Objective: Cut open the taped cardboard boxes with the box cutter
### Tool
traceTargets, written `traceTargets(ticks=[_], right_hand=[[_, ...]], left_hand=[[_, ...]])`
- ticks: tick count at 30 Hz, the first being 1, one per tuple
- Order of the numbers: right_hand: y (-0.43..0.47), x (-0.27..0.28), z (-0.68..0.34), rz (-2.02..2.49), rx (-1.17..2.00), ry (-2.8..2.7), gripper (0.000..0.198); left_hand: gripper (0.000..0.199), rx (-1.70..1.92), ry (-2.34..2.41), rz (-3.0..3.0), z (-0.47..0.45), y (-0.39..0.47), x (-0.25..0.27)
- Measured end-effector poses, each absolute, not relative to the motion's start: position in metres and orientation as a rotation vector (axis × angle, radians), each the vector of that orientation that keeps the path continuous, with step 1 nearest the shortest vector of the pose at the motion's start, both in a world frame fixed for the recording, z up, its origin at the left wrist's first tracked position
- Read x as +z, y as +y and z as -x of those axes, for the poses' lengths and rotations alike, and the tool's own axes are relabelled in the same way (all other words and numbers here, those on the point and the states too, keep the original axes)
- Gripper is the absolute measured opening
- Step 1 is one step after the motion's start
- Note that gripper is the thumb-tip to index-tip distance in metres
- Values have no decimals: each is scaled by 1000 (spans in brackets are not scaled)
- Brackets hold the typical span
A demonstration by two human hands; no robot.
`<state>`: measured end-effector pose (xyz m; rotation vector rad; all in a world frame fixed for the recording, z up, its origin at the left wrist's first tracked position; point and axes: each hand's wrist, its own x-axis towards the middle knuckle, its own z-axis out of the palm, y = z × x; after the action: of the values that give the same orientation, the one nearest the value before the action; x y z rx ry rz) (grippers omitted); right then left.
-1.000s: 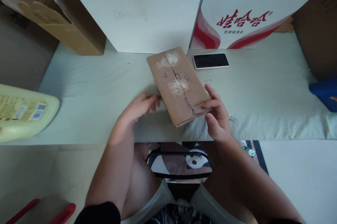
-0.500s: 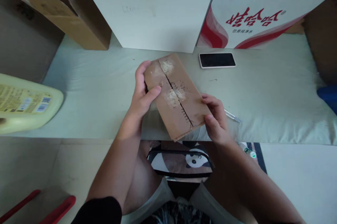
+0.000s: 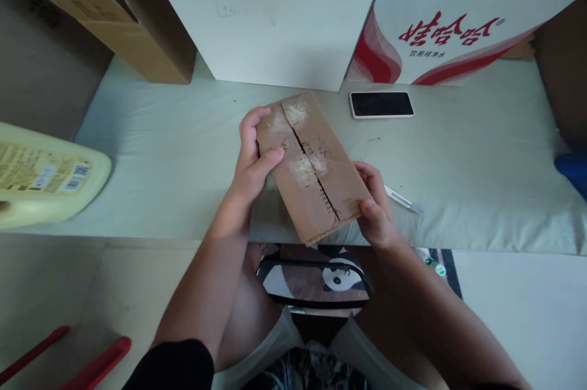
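My left hand [image 3: 251, 164] is clasped round the upper-left side of a flat brown package [image 3: 316, 164], thumb on its top face, fingers wrapping the edge; my right hand [image 3: 378, 213] pinches it near its lower-right corner, thumb on top, the other fingers partly hidden along the side. So both hands grip it in the middle of the frame, and it slants from upper left to lower right; whether its underside touches the pale green cloth [image 3: 183, 194] I can't tell. Getting a secure hold looks done, by my judgement. The lengthwise seam [image 3: 298, 140] is a dark, slightly parted line among pale, roughened patches, yet both flaps lie flat and neither is lifted, so I judge anything involving the inside is left undone; whatever it contains is hidden from me. Just beside my right hand, right of the frame's middle, a slim pale tool [image 3: 402, 199] lies on the cloth, in neither hand, with a dark-screened phone [image 3: 382, 105] farther up. Farther out come a white box [image 3: 275, 17] at top centre, a red-and-white carton [image 3: 440, 29] upper right, an open brown carton [image 3: 165, 51] upper left, and a pale yellow bottle [image 3: 55, 176] at the left edge.
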<state>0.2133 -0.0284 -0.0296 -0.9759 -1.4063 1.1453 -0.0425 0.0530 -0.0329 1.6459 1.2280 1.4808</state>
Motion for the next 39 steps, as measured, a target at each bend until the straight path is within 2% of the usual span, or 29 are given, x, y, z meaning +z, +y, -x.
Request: traceTargets(ticks=[5,10,12,16,20,23,27,30,36,39], right_hand=[[-24,-29,-228,1025,1058,-1459,72],[-7,-30,-259,1659,422,-1631,39],[-2,-31,-269,1866,244,-1725,41],[-1,-31,-275,2183,174,-1915,49],[-1,-26,-274,2274,277,-1979,33],[0,-17,-270,2104,257,-1750,25],[2,12,-258,1395,166,-1278,29],[6,36,-249,1022,227,-1069,23],[2,55,-243,770,489,-781,8],[-6,59,-238,787,564,-798,9]], left_hand=[[65,1495,1195,-1629,47,55,-34],[65,1482,1196,-1629,47,55,-33],[64,1491,1181,-1651,48,56,-35],[57,1478,1128,-1717,52,58,-39],[58,1477,1136,-1772,53,57,-40],[59,1462,1177,-1802,52,56,-37],[59,1480,1190,-1834,49,56,-36],[58,1512,1192,-1850,48,57,-38],[57,1521,1221,-1861,47,56,-36],[56,1506,1223,-1849,45,53,-34]])
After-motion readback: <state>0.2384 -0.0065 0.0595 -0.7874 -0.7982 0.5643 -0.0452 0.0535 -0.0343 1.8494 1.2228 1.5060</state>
